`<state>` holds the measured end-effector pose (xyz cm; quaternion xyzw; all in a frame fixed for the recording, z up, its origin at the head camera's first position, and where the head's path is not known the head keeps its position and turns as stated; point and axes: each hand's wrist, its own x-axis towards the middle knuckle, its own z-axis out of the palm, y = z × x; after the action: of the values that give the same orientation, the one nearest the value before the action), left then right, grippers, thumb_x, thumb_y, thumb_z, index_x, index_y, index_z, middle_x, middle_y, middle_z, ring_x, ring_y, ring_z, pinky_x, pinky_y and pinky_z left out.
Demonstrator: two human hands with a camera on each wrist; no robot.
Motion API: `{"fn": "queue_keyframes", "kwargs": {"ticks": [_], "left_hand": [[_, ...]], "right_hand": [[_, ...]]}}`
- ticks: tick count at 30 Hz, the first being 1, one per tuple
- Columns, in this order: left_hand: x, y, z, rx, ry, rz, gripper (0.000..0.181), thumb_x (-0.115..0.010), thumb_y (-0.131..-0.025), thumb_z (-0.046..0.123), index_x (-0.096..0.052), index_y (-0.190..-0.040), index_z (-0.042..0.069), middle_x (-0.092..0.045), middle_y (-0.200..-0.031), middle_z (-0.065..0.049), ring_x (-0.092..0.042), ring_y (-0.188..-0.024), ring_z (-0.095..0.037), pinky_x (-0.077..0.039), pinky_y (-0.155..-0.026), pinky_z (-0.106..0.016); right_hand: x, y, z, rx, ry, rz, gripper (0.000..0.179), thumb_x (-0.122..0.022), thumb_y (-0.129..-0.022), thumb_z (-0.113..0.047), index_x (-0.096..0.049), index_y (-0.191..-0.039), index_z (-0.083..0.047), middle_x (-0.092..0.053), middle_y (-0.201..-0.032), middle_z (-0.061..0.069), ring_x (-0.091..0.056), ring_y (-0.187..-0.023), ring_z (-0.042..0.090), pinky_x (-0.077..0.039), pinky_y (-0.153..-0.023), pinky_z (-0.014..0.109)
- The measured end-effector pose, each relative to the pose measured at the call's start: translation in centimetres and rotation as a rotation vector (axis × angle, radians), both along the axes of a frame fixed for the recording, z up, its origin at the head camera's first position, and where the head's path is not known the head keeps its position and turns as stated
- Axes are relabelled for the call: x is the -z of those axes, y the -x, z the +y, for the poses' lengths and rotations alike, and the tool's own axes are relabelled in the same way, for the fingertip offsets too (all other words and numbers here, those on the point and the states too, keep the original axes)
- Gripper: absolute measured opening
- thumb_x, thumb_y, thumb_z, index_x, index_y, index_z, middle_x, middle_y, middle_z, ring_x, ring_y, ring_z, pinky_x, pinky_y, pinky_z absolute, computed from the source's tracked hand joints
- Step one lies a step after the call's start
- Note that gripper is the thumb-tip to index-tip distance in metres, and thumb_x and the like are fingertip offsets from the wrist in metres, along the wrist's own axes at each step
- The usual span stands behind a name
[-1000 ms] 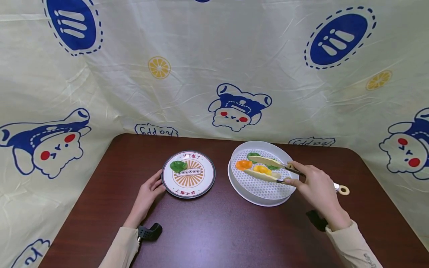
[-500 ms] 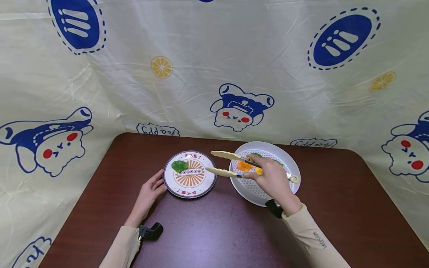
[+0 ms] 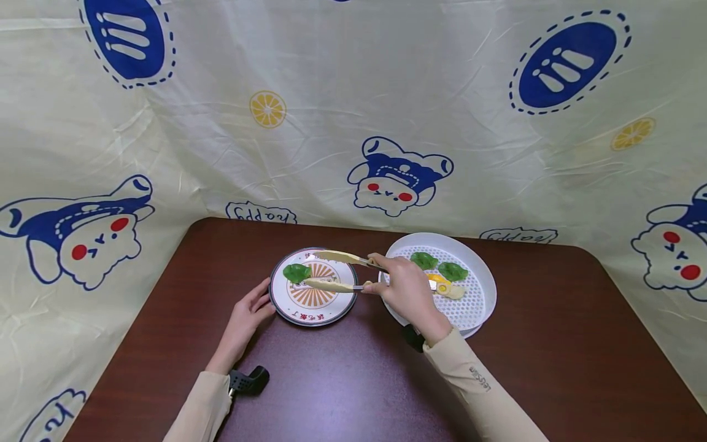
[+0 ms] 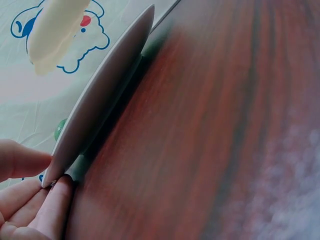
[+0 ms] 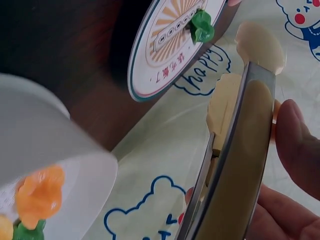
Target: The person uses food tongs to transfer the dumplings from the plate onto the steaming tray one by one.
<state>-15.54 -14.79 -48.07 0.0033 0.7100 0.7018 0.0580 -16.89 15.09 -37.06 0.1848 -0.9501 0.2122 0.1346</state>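
My left hand (image 3: 247,314) holds the left rim of a round white plate (image 3: 331,307) with a sunburst print. In the left wrist view its thumb lies over the rim of the plate (image 4: 100,100), with fingers underneath. A crinkled green piece (image 3: 296,273), like a small bell pepper, lies on the plate's left part. My right hand (image 3: 413,298) grips cream-tipped metal tongs (image 3: 334,286). Their two arms are spread over the plate, the nearer tip close to the green piece. Nothing sits between the tips. The right wrist view shows the tongs (image 5: 240,165) held by thumb and fingers.
Right of the plate stands a white perforated strainer (image 3: 486,288) in a white bowl. Inside lie two green pieces (image 3: 453,271), a yellow piece (image 3: 439,279) and an orange piece (image 5: 42,195), which my hand hides in the head view. A printed sheet (image 3: 309,172) hangs behind the table.
My right hand has carried the spread tongs leftward from over the strainer to over the plate. My left hand stays at the plate's rim.
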Motion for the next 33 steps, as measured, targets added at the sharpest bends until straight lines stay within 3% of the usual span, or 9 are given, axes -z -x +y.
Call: {"fn": "queue_keyframes", "kwargs": {"ticks": [2,5,9,17,27,33], "left_hand": [[0.0,0.0,0.0,0.000,0.002,-0.001,0.060,-0.053,-0.092,-0.006,-0.030,-0.148,-0.003,-0.031,-0.151,-0.018,-0.037,-0.132,-0.031,-0.041,-0.086,-0.012],[0.0,-0.1,0.0,-0.005,0.003,-0.004,0.060,-0.053,-0.092,-0.006,-0.030,-0.148,-0.002,-0.031,-0.151,-0.018,-0.037,-0.132,-0.031,-0.041,-0.086,-0.012],[0.0,-0.1,-0.1,-0.009,-0.002,-0.003,0.060,-0.052,-0.091,-0.007,-0.030,-0.147,-0.003,-0.031,-0.151,-0.018,-0.037,-0.132,-0.031,-0.040,-0.086,-0.012],[-0.1,-0.1,-0.1,-0.010,-0.018,0.009,0.061,-0.053,-0.091,-0.006,-0.029,-0.147,-0.004,-0.031,-0.150,-0.020,-0.036,-0.132,-0.033,-0.041,-0.086,-0.012],[-0.3,-0.2,-0.1,0.001,-0.027,0.017,0.059,-0.053,-0.092,-0.006,-0.030,-0.147,-0.004,-0.032,-0.150,-0.019,-0.037,-0.132,-0.031,-0.040,-0.087,-0.011],[-0.2,-0.1,0.0,0.000,-0.033,0.027,0.059,-0.052,-0.091,-0.008,-0.030,-0.146,-0.005,-0.032,-0.150,-0.020,-0.038,-0.131,-0.032,-0.040,-0.087,-0.012]], "right_hand": [[0.1,0.1,-0.5,0.000,-0.009,0.002,0.052,-0.084,-0.072,-0.028,-0.067,-0.118,-0.009,-0.067,-0.081,0.006,-0.058,-0.072,0.024,-0.045,-0.061,0.041],[0.4,0.3,-1.0,-0.004,-0.012,0.002,0.052,-0.084,-0.071,-0.028,-0.068,-0.118,-0.009,-0.065,-0.077,0.005,-0.053,-0.066,0.021,-0.043,-0.058,0.038],[0.8,0.6,-1.7,0.000,-0.022,-0.009,0.054,-0.084,-0.071,-0.027,-0.067,-0.119,-0.009,-0.070,-0.090,0.007,-0.058,-0.074,0.023,-0.044,-0.059,0.037],[1.9,1.1,-3.2,0.018,-0.041,-0.046,0.055,-0.083,-0.072,-0.030,-0.067,-0.121,-0.010,-0.070,-0.096,0.009,-0.059,-0.078,0.025,-0.043,-0.057,0.036],[3.8,1.4,-4.7,0.015,-0.046,0.022,0.053,-0.084,-0.071,-0.029,-0.069,-0.117,-0.006,-0.071,-0.101,0.009,-0.063,-0.087,0.028,-0.049,-0.069,0.041],[4.4,1.6,-5.0,0.023,-0.037,0.059,0.049,-0.084,-0.070,-0.027,-0.071,-0.113,-0.008,-0.072,-0.097,0.008,-0.064,-0.083,0.028,-0.049,-0.067,0.041]]}}
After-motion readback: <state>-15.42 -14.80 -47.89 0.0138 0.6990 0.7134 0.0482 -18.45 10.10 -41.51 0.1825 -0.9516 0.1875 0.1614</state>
